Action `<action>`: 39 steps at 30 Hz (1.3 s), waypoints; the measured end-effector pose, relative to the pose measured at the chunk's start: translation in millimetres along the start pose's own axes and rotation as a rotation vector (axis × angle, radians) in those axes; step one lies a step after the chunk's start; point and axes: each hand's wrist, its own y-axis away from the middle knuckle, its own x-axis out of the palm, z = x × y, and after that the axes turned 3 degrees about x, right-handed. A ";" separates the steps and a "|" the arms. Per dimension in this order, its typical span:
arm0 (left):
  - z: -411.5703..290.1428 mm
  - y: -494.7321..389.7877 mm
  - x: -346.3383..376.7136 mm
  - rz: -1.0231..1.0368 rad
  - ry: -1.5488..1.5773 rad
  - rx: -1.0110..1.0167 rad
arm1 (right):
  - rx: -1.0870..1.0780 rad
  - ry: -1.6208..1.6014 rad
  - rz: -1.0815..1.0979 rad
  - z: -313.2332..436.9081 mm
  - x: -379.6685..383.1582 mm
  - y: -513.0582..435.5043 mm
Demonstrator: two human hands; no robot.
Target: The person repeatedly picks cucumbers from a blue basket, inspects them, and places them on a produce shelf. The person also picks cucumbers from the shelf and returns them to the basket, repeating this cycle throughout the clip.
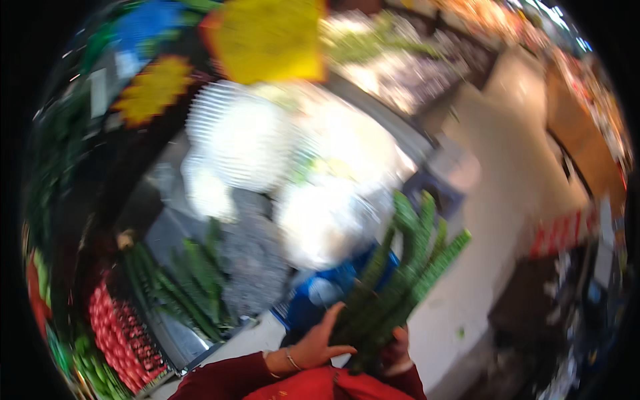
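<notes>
A bunch of long green cucumbers is held upright close to the front of my red garment. My left hand rests on the bunch's left side, thumb and fingers spread around it. On the other side, my right hand grips the lower part, partly hidden behind the cucumbers. More cucumbers lie on a metal display tray to the left, beside a dark grey cloth. Beyond the bunch are white, plastic-wrapped vegetables, blurred and too bright to name exactly. A blue object sits partly behind my hands.
Small red produce fills a crate at the lower left, with green vegetables beside it. A yellow sign and a yellow starburst sign stand over the display. Pale floor runs along the right, past cardboard boxes.
</notes>
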 end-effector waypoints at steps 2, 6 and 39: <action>-20.5 7.9 -20.1 -0.043 0.136 -0.020 | 0.006 0.070 0.110 2.8 36.6 -6.9; -53.6 24.9 -67.5 -0.137 0.400 0.081 | -0.123 0.129 0.198 -7.8 108.2 -31.7; -229.9 270.0 -695.8 -1.448 -1.154 -0.445 | 0.011 0.615 0.858 -138.7 528.8 -136.7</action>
